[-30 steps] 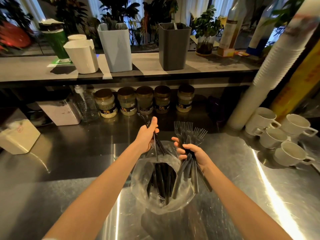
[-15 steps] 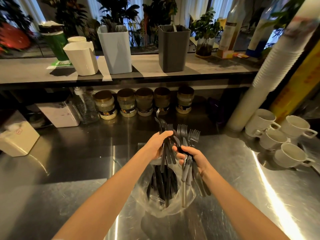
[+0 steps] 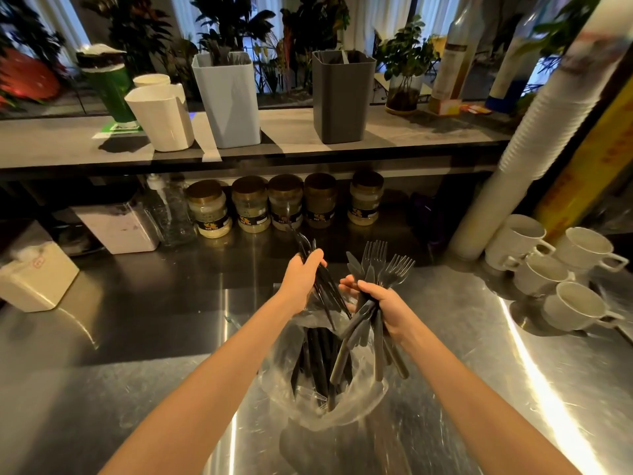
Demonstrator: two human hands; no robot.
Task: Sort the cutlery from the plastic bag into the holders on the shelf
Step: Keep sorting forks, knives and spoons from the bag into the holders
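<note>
Separating the kinds, forks (image 3: 387, 265) are gripped in the right hand (image 3: 387, 303) and other dark cutlery (image 3: 325, 286) in the left hand (image 3: 301, 279), over the plastic bag (image 3: 325, 406). Different holders (image 3: 227, 104) on the far shelf (image 3: 68, 145) are presumably meant.

Before me, steel counter (image 3: 137, 371): clear plastic bag (image 3: 371, 389) stands on it. Right of bag, four white cups (image 3: 537, 274); behind bag, five lidded jars (image 3: 286, 200); far left of bag, white box (image 3: 37, 275). On shelf (image 3: 51, 145) above and behind bag: white holder (image 3: 161, 114), pale-blue holder (image 3: 227, 101), dark-grey holder (image 3: 342, 97).

Both your arms stretch forward. Your left hand (image 3: 302, 280) grips dark cutlery (image 3: 330, 292), possibly spoons; your right hand (image 3: 386, 305) clutches a fork bundle (image 3: 375, 260), the two hands just beside each other.
</note>
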